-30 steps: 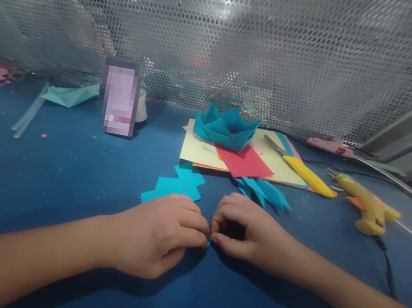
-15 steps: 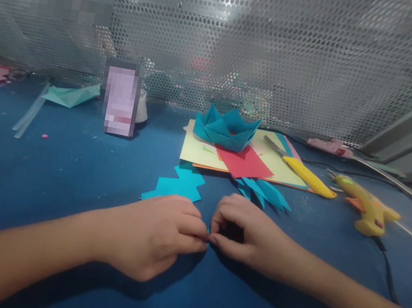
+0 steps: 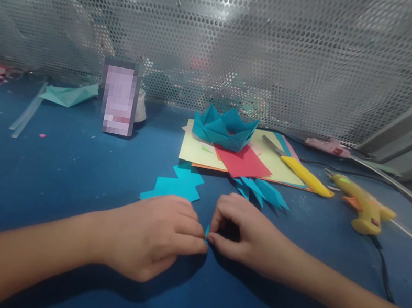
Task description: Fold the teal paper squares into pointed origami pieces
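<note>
Both hands meet fingertip to fingertip, left hand (image 3: 154, 235) and right hand (image 3: 246, 232) pinched together on a tiny blue paper scrap (image 3: 207, 232). It sits squarely between them, just nearer than the zigzag blue cutout (image 3: 176, 186).

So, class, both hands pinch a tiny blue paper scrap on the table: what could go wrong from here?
1. The scrap is nearly hidden between the left hand and right hand; it may slip or tear.
2. The forearms lie low, near the cut blue pieces; they might get swept aside.
3. The glue gun cord trails near the right forearm and may snag.
</note>
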A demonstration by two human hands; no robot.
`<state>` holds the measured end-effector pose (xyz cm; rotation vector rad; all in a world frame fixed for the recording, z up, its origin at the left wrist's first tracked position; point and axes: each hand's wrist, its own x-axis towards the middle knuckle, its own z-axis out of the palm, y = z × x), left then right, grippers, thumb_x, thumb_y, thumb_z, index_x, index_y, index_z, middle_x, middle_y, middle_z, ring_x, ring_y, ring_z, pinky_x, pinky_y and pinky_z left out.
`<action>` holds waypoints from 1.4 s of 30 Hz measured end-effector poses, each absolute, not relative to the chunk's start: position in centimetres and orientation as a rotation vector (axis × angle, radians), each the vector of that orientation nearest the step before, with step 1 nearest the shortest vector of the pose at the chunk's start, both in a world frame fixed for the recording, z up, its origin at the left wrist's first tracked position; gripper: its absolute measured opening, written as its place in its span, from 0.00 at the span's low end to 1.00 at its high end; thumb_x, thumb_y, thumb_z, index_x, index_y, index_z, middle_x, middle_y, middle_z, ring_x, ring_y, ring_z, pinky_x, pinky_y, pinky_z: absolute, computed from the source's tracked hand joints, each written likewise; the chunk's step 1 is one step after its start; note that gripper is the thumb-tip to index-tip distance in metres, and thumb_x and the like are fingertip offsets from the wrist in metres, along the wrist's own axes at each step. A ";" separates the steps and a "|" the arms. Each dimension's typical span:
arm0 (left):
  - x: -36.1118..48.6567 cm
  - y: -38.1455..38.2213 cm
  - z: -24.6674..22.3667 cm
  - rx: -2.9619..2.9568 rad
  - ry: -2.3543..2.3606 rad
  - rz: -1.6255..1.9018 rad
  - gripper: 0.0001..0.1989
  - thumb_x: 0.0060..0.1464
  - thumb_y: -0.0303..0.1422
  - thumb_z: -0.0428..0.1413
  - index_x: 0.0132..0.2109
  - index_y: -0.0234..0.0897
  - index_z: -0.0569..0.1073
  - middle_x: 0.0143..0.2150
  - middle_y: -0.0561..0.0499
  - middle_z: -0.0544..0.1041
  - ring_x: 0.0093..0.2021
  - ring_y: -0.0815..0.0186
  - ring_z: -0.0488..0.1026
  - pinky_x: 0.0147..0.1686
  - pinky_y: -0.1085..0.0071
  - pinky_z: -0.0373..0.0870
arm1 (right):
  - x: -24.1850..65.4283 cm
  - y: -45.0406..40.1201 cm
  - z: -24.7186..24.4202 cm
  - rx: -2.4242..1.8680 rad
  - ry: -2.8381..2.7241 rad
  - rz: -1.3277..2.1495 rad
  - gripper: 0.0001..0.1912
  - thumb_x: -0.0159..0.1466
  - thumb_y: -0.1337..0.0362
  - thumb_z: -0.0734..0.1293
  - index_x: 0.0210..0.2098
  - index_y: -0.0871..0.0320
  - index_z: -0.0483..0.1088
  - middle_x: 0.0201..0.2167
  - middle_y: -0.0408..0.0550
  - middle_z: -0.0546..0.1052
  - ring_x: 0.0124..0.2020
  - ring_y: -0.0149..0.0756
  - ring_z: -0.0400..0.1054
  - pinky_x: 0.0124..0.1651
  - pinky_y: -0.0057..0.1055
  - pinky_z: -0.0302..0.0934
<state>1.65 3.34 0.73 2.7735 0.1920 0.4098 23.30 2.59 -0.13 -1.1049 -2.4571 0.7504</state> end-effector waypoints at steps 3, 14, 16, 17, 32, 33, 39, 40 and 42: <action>1.8 3.1 0.9 2.799 0.203 0.425 0.17 0.51 0.19 0.46 0.46 0.35 0.68 0.36 0.43 0.76 0.36 0.58 0.72 0.37 0.62 0.69 | 23.3 2.6 -0.1 -1.112 -2.464 0.751 0.08 0.53 0.75 0.68 0.24 0.59 0.65 0.23 0.40 0.66 0.28 0.30 0.59 0.32 0.27 0.52; 2.0 2.4 1.0 2.838 0.217 0.406 0.14 0.53 0.18 0.45 0.43 0.31 0.70 0.34 0.42 0.76 0.35 0.58 0.71 0.37 0.63 0.68 | 23.3 2.6 0.2 -1.118 -2.461 0.809 0.06 0.56 0.73 0.67 0.32 0.58 0.70 0.26 0.42 0.68 0.29 0.31 0.61 0.32 0.27 0.54; 2.0 2.4 1.1 2.845 0.227 0.378 0.14 0.53 0.18 0.45 0.43 0.30 0.71 0.35 0.42 0.76 0.35 0.58 0.70 0.36 0.63 0.68 | 23.3 2.6 0.2 -1.121 -2.461 0.809 0.05 0.56 0.73 0.67 0.32 0.59 0.70 0.26 0.42 0.68 0.29 0.31 0.60 0.32 0.27 0.54; 2.0 2.3 1.1 2.846 0.234 0.363 0.14 0.53 0.18 0.45 0.42 0.30 0.71 0.35 0.42 0.76 0.35 0.58 0.70 0.36 0.63 0.67 | 23.3 2.6 0.3 -1.125 -2.461 0.812 0.05 0.56 0.73 0.67 0.32 0.59 0.70 0.26 0.42 0.69 0.29 0.31 0.60 0.32 0.27 0.54; 2.2 2.1 1.3 2.836 0.269 0.300 0.13 0.48 0.20 0.48 0.40 0.30 0.73 0.34 0.43 0.74 0.33 0.59 0.68 0.35 0.63 0.65 | 23.6 2.5 0.0 -1.127 -2.447 0.845 0.05 0.56 0.73 0.67 0.32 0.59 0.70 0.30 0.44 0.69 0.34 0.34 0.61 0.36 0.29 0.56; 2.2 1.8 1.2 2.810 0.323 0.319 0.14 0.47 0.20 0.48 0.40 0.30 0.73 0.34 0.43 0.74 0.34 0.59 0.69 0.35 0.63 0.65 | 23.7 2.5 0.0 -1.108 -2.442 0.841 0.06 0.56 0.73 0.67 0.33 0.59 0.70 0.32 0.45 0.69 0.36 0.35 0.62 0.38 0.30 0.56; 3.1 0.8 -0.4 2.521 0.690 0.635 0.06 0.53 0.25 0.51 0.34 0.33 0.74 0.36 0.46 0.72 0.38 0.61 0.69 0.39 0.64 0.63 | 24.1 2.4 0.3 -0.876 -2.509 0.784 0.04 0.60 0.73 0.66 0.33 0.58 0.66 0.36 0.45 0.70 0.42 0.35 0.61 0.48 0.34 0.53; 3.3 0.9 -0.6 2.482 0.736 0.643 0.04 0.55 0.28 0.54 0.33 0.33 0.73 0.37 0.47 0.73 0.38 0.62 0.69 0.40 0.64 0.63 | 24.2 2.5 0.3 -0.852 -2.525 0.768 0.05 0.60 0.73 0.66 0.33 0.58 0.66 0.34 0.44 0.70 0.40 0.34 0.61 0.47 0.34 0.53; 3.7 1.1 -0.9 2.392 0.774 0.627 0.07 0.57 0.30 0.56 0.31 0.35 0.72 0.36 0.50 0.72 0.38 0.64 0.68 0.39 0.67 0.62 | 24.5 2.5 0.3 -0.830 -2.535 0.738 0.05 0.60 0.73 0.66 0.34 0.58 0.65 0.32 0.43 0.70 0.37 0.33 0.61 0.45 0.34 0.53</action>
